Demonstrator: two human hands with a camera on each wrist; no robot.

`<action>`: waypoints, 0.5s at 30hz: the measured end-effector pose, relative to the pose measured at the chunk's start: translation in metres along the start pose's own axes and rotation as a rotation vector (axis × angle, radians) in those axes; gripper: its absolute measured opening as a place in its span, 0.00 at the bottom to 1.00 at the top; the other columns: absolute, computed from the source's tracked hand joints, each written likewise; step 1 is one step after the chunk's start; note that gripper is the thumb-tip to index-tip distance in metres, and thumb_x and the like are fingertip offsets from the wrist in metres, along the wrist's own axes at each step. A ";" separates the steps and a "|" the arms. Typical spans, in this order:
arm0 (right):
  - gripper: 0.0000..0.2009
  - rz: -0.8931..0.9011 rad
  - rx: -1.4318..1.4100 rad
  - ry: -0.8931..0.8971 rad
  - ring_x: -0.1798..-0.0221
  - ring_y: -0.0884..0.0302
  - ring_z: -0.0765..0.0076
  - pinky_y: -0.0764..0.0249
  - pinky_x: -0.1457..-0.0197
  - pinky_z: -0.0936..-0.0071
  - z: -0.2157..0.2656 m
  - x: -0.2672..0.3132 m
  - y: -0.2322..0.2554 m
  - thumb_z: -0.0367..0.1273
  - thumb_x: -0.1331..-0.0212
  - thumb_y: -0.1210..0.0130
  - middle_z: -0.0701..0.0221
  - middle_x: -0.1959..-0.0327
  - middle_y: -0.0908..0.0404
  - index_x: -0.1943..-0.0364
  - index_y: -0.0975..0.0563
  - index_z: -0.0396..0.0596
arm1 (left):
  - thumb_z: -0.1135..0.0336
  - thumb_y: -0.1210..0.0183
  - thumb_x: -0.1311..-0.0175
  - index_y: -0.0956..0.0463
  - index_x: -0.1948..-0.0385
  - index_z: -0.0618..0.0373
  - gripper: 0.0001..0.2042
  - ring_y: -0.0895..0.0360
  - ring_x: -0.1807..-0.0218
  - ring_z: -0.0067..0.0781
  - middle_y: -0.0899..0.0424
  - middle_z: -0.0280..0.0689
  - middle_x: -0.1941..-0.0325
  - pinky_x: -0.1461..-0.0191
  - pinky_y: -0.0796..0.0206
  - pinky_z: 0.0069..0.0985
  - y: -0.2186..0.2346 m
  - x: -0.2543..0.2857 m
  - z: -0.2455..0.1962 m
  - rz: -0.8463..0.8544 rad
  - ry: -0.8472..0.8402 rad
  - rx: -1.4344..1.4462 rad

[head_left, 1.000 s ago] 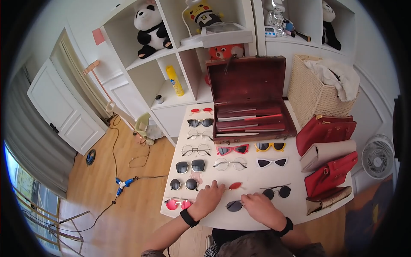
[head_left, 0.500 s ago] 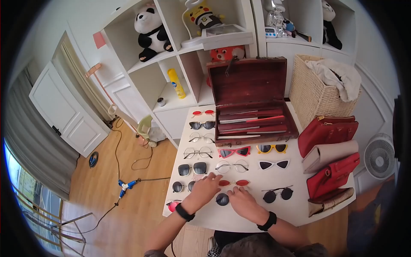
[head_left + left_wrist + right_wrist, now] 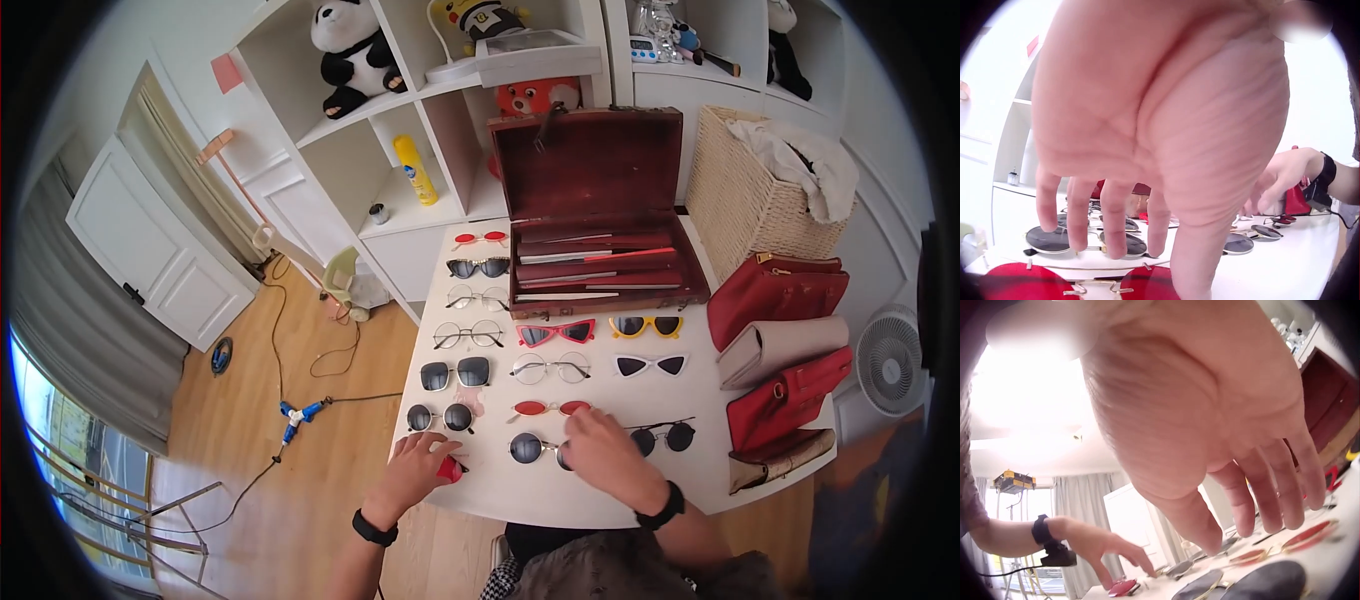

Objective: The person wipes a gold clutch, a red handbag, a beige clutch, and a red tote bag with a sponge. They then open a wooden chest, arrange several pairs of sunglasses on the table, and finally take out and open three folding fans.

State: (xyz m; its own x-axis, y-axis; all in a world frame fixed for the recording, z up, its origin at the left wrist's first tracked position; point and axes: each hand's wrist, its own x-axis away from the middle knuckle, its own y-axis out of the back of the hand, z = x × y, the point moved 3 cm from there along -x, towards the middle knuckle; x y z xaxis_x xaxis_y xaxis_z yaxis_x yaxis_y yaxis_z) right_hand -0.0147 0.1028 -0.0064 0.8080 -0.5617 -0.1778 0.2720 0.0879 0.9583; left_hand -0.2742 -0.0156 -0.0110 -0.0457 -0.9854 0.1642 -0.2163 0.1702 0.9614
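The red-lensed sunglasses (image 3: 1029,284) lie near the edge of the white table (image 3: 490,495), at its left front corner, mostly hidden from above by the left hand (image 3: 415,468). From that wrist, their long axis runs sideways across the palm; the fingers reach out past them, and the thumb hangs down in front of one lens. Those fingers are nearly straight, loosely spread and wrapped round nothing. Whether the thumb actually touches the lens, I can't tell.

Over towards the middle, the gold-rimmed round sunglasses (image 3: 530,449) sit under the right hand (image 3: 606,456), the nearer of the two, which covers their right lens. They too lie lengthwise from left to right. The hand's fingers are relaxed and slightly apart, gripping nothing, their tips by the right end of the red oval sunglasses (image 3: 533,408) just beyond; contact there is unclear.

Around these I see more pairs in rough columns: dark round sunglasses (image 3: 456,417) just past the left hand, clear round glasses (image 3: 533,369) behind the red ovals, black round sunglasses (image 3: 680,436) right of the right hand. Farther back stands a brown case (image 3: 595,165), lid raised, with handbags (image 3: 780,300) lined up along the table's right side.
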 end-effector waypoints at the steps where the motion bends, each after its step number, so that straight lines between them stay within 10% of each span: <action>1: 0.12 -0.038 -0.004 -0.064 0.53 0.25 0.53 0.27 0.49 0.59 -0.010 0.007 0.014 0.29 0.48 0.42 0.59 0.60 0.23 0.61 0.23 0.38 | 0.62 0.30 0.50 0.24 0.44 0.42 0.27 0.30 0.38 0.44 0.24 0.34 0.44 0.33 0.39 0.42 -0.003 0.000 0.003 -0.024 0.000 -0.002; 7: 0.13 -0.045 0.227 -0.433 0.51 0.28 0.54 0.31 0.45 0.61 -0.079 0.066 0.027 0.27 0.54 0.37 0.63 0.59 0.24 0.62 0.22 0.42 | 0.64 0.31 0.50 0.20 0.49 0.39 0.22 0.27 0.41 0.41 0.22 0.31 0.47 0.34 0.39 0.41 -0.007 -0.006 0.005 -0.026 -0.045 0.045; 15: 0.07 -0.022 0.157 -0.443 0.56 0.27 0.54 0.33 0.48 0.59 -0.091 0.089 0.003 0.24 0.48 0.49 0.62 0.66 0.22 0.66 0.21 0.41 | 0.64 0.30 0.51 0.20 0.50 0.38 0.22 0.25 0.42 0.39 0.22 0.30 0.47 0.36 0.37 0.41 -0.006 -0.003 0.013 -0.027 -0.053 0.016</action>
State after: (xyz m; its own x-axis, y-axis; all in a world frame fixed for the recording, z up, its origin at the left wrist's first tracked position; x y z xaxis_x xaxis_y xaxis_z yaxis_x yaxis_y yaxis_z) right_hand 0.1057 0.1284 -0.0394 0.4923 -0.8623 -0.1188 0.1765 -0.0348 0.9837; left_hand -0.2850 -0.0133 -0.0201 -0.0908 -0.9879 0.1260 -0.2334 0.1441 0.9616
